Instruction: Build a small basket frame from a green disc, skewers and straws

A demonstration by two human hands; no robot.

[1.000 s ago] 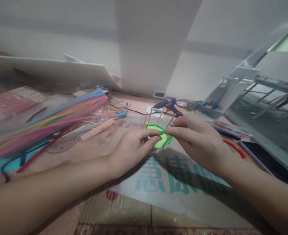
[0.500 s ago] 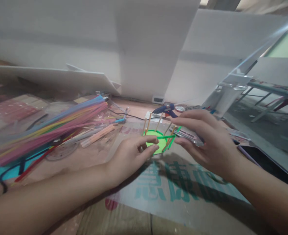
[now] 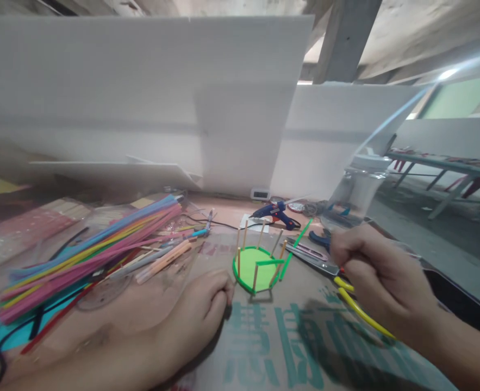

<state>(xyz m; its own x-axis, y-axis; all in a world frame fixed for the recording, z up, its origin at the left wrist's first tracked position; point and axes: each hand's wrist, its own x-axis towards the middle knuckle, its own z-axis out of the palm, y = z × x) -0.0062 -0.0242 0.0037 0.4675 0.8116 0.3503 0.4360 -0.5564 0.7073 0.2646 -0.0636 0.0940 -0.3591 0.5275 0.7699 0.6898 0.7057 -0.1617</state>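
Observation:
A small round piece with a lime-green base [image 3: 256,266], a green rim and several upright wooden sticks stands on the cardboard. One short green strip [image 3: 269,263] lies level across two of its front sticks. Beside it at the right, a longer green strip [image 3: 295,249] slants upward. My left hand [image 3: 209,304] rests curled just left of the base, fingers closed, with nothing visible in it. Raised at the right, my right hand [image 3: 370,260] is also closed; what it holds, if anything, is hidden. Scissors with yellow handles [image 3: 362,312] lie beneath it.
A blue glue gun [image 3: 276,212] lies behind the round piece. Coloured pipe cleaners [image 3: 101,244] and pens [image 3: 164,260] spread over the left. White boards [image 3: 142,98] stand at the back; a dark phone [image 3: 460,296] is at the right edge.
Both hands have drawn away from the round piece, my left to the left and my right to the right, and both have closed. The view has tilted up, and the yellow scissor handles now show.

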